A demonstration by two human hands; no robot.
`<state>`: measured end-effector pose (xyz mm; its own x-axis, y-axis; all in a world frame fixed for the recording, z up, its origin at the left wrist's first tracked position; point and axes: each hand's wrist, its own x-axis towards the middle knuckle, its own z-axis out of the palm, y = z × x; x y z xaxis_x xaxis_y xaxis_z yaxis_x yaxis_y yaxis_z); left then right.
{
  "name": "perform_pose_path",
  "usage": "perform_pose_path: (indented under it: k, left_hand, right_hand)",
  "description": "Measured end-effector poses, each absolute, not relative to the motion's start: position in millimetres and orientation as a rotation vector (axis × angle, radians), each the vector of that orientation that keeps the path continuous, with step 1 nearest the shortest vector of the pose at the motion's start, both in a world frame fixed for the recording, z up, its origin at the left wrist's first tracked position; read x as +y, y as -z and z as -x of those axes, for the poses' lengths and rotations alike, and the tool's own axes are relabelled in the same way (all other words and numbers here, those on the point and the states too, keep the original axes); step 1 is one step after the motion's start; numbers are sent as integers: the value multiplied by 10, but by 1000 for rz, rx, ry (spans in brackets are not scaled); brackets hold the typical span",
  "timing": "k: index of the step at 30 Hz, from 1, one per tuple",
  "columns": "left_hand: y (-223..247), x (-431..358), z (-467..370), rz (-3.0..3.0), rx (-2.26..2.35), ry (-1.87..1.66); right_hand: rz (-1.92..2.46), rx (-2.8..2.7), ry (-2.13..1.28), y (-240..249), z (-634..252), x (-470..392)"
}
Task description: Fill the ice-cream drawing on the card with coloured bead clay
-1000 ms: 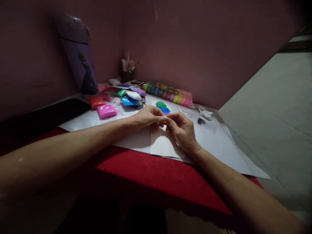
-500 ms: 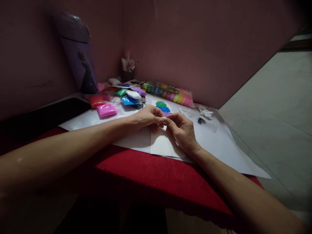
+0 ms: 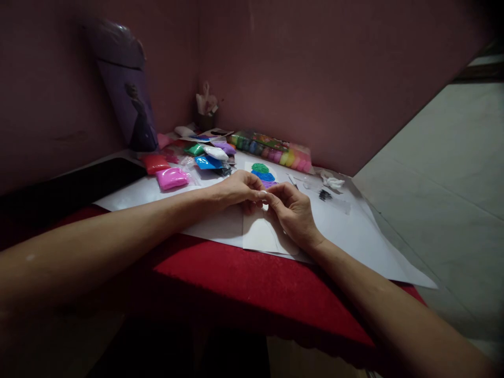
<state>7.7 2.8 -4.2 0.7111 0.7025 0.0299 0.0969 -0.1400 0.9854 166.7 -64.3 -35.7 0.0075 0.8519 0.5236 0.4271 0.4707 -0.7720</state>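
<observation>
My left hand (image 3: 247, 189) and my right hand (image 3: 292, 210) meet fingertip to fingertip over a white card (image 3: 262, 233). Between the pinched fingers of both hands is a small piece of white clay (image 3: 263, 194), partly covered by the thumbs. Just beyond the fingers, the upper part of the card carries a green clay patch (image 3: 260, 168), a blue patch (image 3: 263, 176) and purple strands (image 3: 269, 184). A thin curved line shows on the card's bare lower part, near my right hand.
Several clay packets, pink (image 3: 172, 179), red (image 3: 155, 164) and blue (image 3: 208, 163) among them, lie to the left. A long pack of coloured clay (image 3: 271, 152) rests by the wall. Black clay (image 3: 325, 195) and crumpled white clay (image 3: 333, 182) sit right. White paper (image 3: 334, 236) covers the red cloth (image 3: 236, 278).
The fingers have shifted slightly around the white clay, and a little more of it shows between the thumbs. Both hands stay in nearly the same place.
</observation>
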Motion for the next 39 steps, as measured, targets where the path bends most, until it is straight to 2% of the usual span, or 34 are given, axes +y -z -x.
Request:
perform_pose_path:
  k: [39]
  left_hand:
    - [30, 12, -86, -1660, 687, -606]
  right_hand:
    - [1112, -1547, -598, 368, -1661, -643]
